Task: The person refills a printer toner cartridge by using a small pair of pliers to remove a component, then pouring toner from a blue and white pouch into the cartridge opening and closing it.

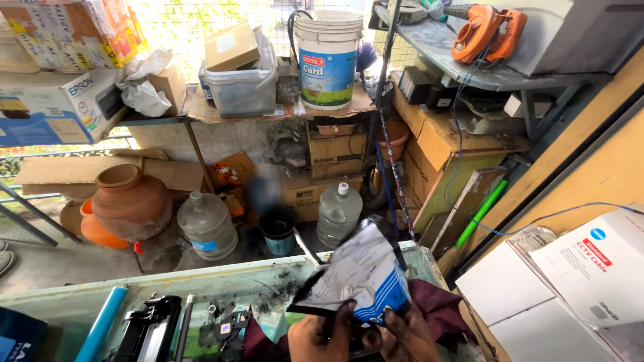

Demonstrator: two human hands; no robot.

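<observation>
two hands (320, 336) (402, 335) grip a crumpled white-and-blue pouch (359, 275), contents hidden.

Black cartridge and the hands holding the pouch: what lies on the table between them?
In the head view, a grey rod, small black parts and spilled black powder lie between the black cartridge and the hands.

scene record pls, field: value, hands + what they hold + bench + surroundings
left hand: grips the lower edge of the pouch, fingers smudged black
right hand: grips the pouch from the right side
pouch: crumpled white and blue packet, tilted, dusted black
cloth: maroon, under the hands
bench: glass top, black powder scattered on it
cartridge: black, lying left of the hands
tube: blue, at the bench's left end
floor behind: clay pot, two clear water jugs
shelf above: white bucket
</observation>
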